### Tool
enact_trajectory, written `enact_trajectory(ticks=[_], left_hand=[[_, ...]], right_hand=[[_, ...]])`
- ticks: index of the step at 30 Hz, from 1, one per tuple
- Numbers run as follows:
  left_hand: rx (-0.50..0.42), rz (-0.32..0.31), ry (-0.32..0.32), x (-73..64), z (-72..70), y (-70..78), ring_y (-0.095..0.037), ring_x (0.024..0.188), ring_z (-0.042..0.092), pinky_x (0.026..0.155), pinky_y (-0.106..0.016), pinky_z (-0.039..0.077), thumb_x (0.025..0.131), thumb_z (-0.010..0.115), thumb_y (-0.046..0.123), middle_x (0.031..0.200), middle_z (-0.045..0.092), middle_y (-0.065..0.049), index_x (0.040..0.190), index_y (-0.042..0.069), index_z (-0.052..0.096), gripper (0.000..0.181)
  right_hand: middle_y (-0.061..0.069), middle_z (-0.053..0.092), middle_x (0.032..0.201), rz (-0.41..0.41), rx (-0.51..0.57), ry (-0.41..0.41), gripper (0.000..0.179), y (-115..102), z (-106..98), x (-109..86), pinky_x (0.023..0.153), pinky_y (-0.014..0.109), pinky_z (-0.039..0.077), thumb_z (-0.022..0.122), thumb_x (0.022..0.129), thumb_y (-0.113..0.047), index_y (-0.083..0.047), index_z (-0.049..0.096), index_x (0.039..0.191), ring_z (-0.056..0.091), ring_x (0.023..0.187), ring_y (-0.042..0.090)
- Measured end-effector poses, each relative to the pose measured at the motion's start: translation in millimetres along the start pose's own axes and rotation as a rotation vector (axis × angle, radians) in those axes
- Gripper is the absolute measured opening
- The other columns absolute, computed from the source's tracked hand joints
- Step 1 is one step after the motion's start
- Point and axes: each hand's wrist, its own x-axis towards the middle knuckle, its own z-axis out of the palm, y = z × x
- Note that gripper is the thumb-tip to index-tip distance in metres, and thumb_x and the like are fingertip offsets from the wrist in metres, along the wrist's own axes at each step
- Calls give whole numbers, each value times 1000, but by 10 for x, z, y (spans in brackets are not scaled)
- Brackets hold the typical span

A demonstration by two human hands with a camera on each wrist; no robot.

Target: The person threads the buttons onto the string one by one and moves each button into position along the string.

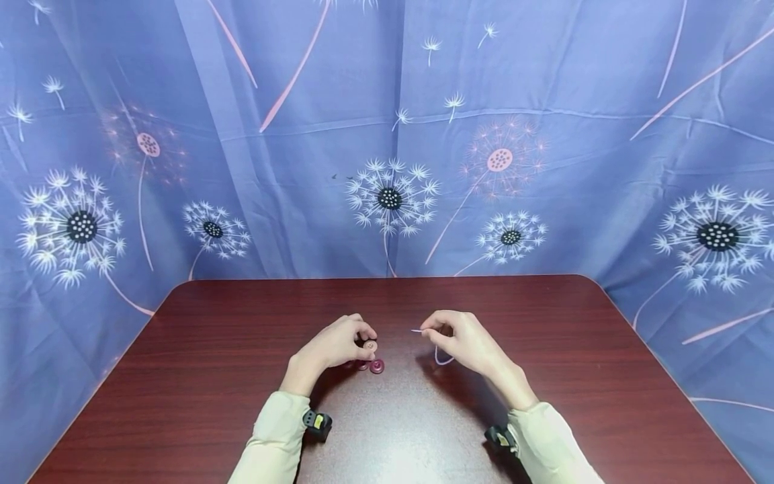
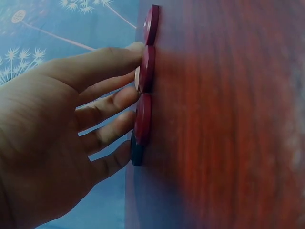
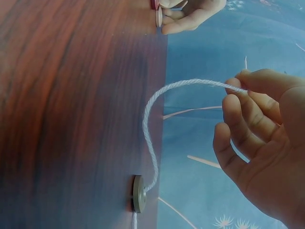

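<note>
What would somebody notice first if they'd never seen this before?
Probably the big dandelion-patterned blue curtain hanging behind the reddish-brown table. Next, perhaps, the right hand, pinching a pale cord that leads down to a dark button. Across from it, the left hand is at a little cluster of buttons.

A wood-grained, red-brown worktop [image 1: 151,390] with rounded far corners is noted. It is bounded behind and on both sides by creased blue drapes [image 1: 302,168], printed with white and pink dandelions [image 1: 390,198]. Glare [image 1: 402,444] is reflected from its near part.
</note>
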Motion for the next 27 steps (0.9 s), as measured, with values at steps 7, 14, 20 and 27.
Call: enact_trajectory(ticks=[7,14,20,27], left_hand=[[26,11,10,6,7,1,-15,88,59,85,-32,49,86,76,24,94,61,0,102,12,76,20],[40,-44,25,16,23,-2,-12,91,52,87,-33,46,82,79,24,92,57,3,96,18,77,15],[33,-77,28,7,15,14,-11,91,48,86,-33,45,83,78,26,90,55,3,90,22,77,8],[78,-66,26,5,21,12,-11,90,50,84,-32,46,84,75,26,88,55,6,87,22,75,5]], right_hand=[[-1,72,82,1,-10,-3,8,7,4,5,64,21,47,69,93,-16,-16,75,97,56,67,0],[2,73,83,2,-4,-10,9,10,2,4,63,20,47,68,93,-16,-13,75,98,56,67,0],[2,73,83,-1,-9,-8,8,9,1,5,65,21,47,68,93,-16,-16,75,97,57,68,0],[1,73,84,8,-10,-14,9,-1,1,-1,66,21,48,68,93,-17,-15,75,98,57,69,0]])
